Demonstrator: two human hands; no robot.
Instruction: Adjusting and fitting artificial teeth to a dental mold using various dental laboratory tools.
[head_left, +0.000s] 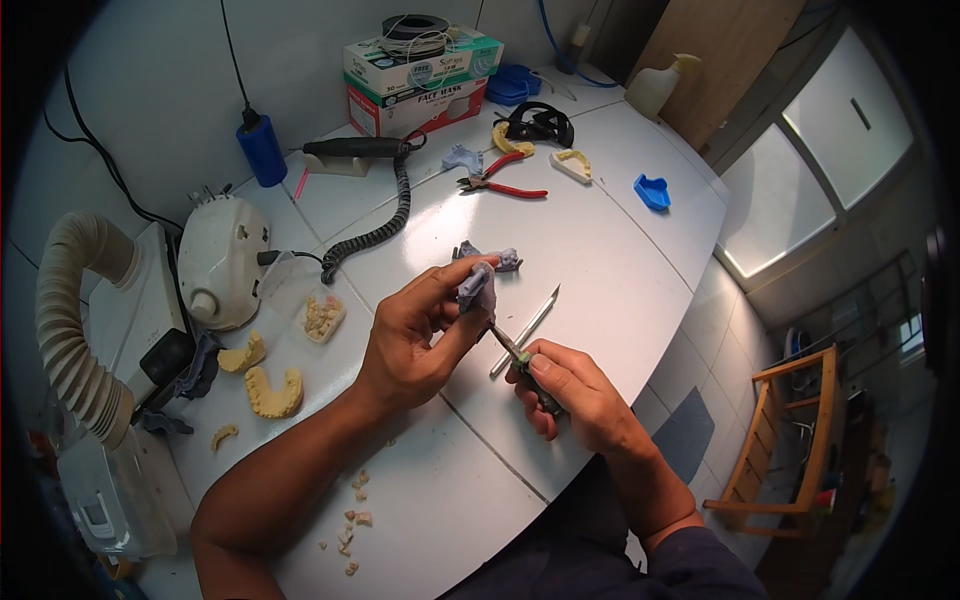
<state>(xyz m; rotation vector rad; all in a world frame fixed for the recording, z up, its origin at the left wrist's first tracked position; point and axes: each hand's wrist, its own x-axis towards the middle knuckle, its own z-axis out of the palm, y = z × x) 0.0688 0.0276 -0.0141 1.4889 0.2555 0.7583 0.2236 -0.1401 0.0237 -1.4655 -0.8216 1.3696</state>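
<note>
My left hand [405, 340] pinches a small grey-purple dental model piece [472, 286] with a pale pinkish side, held above the white tabletop. In my right hand [585, 400] is a slim hand tool [521, 359] with a dark green handle and a thin metal shaft. Its tip points up at the underside of the piece, near my left thumb; whether they touch I cannot tell. Just behind the held piece lies another grey-purple model part [508, 260], partly hidden by my left fingers. A silver pointed pen-like tool [543, 315] rests on the table beside my right hand.
Yellow dental casts [273, 392], a clear box of teeth [322, 318] and loose bits [345, 537] lie leftward. A corded handpiece [355, 148], red-handled cutters [510, 188], blue tray [652, 192] and stacked boxes [420, 85] stand farther back. A ribbed hose [70, 320] curves at left.
</note>
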